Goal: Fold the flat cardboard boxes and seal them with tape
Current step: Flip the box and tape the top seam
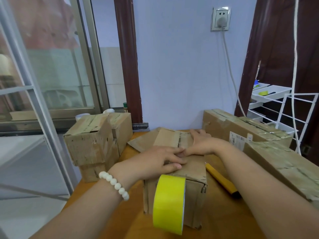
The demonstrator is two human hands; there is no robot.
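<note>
Filling the left side, a sliding glass door (51,75) in a grey frame. The wooden counter (120,221) runs from bottom centre up to the pale wall. On its right edge sit two long taped cartons: the near one (284,169) is angled toward the camera and the far one (233,128) is against the wall. The right forearm crosses in front of the near one. At the counter's left edge are stacked worn cartons (89,144), well apart from the work.

Centre: the cardboard box (195,195) being sealed stands on the counter with its top flaps down. A white wire rack (296,114) with trays stands far right, behind the cartons. A yellow tape roll (170,202) sits on edge against the box's near face and hides much of it; can't tell whether it touches the counter.

The left hand (155,161) lies flat on the box top, fingers (172,152) spread, gripping nothing. The right hand (201,144) presses the far flap, fingers (198,133) straight, also gripping nothing. The two hands meet at the seam. A flat cardboard piece (143,140) lies behind the box. A yellow utility knife (222,181) lies on the counter just right of the box. On the wall is a socket (221,18) with a white cable (231,75) hanging from it. A white bead bracelet (114,184) is on the left wrist.
</note>
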